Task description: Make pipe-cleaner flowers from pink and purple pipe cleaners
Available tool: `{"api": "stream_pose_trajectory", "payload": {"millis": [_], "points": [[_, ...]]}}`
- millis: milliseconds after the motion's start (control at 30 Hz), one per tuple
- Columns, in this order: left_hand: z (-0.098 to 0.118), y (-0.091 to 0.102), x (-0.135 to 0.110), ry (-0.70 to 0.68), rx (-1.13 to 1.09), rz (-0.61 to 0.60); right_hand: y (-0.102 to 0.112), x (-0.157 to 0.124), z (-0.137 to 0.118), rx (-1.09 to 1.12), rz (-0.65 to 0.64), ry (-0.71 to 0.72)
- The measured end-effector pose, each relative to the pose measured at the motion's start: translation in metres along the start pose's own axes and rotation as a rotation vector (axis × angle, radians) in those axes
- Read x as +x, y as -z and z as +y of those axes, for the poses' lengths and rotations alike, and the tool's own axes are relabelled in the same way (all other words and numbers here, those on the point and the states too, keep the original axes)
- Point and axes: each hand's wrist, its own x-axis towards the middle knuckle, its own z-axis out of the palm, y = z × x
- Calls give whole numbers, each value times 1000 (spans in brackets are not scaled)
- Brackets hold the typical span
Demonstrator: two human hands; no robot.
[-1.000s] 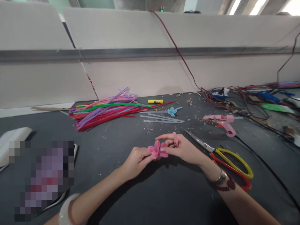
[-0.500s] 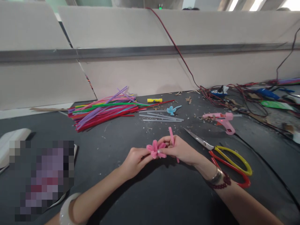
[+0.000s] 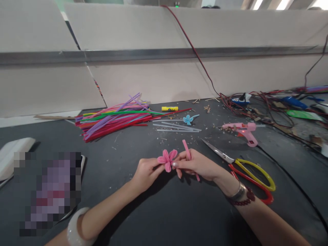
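A pink pipe-cleaner flower (image 3: 167,160) with several looped petals is held between my two hands above the dark table. My left hand (image 3: 147,173) pinches it from the left side. The thumb and fingers of my right hand (image 3: 196,164) close on its right petal. A pink pipe-cleaner stem (image 3: 186,147) also runs through my right hand, sticking out above and below the fingers. Beyond my hands lies a small blue pipe-cleaner flower (image 3: 188,119), close to several clear glue sticks (image 3: 176,128).
Scissors with red and yellow handles (image 3: 225,157) lie right of my right hand. Behind them is a pink glue gun (image 3: 244,130) with its cord. A bundle of coloured pipe cleaners (image 3: 115,119) and a yellow tube (image 3: 169,109) lie at the back. Tangled cables (image 3: 256,102) fill the far right.
The pink flower has turned so its petals spread more openly toward me, and it has shifted slightly left. My right fingers have moved a little on it.
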Motion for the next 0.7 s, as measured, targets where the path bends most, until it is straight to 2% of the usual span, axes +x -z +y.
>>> {"api": "stream_pose_trajectory", "payload": {"millis": [233,367,700], "points": [[2,1,0,23,-6,3,-7,0,-1,-62,72,59],[4,1,0,48,-8,6,-8,0,-1,-40,54,47],[2,-1,1,-7,55,30,-2,3,3,77,-20,-21]]}}
